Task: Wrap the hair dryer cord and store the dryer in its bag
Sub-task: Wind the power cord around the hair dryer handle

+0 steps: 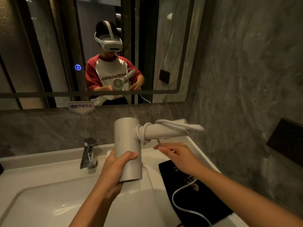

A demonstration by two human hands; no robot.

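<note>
The left hand point(118, 163) gripped the barrel of the hair dryer point(128, 148) above the sink point(49, 194), just right of the faucet point(88, 154). Several turns of cord point(142, 133) circled the handle's base. The right hand point(177, 156), right of the dryer, pinched the cord beneath the handle. The black bag point(193, 199) lay on the tabletop point(164, 153) right of the sink, loose cord trailing over it.

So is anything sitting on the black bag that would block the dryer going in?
Only the dryer's own loose cord lies across the black bag on the counter. The left hand holds the dryer above the sink; nothing else visible lies between.
</note>
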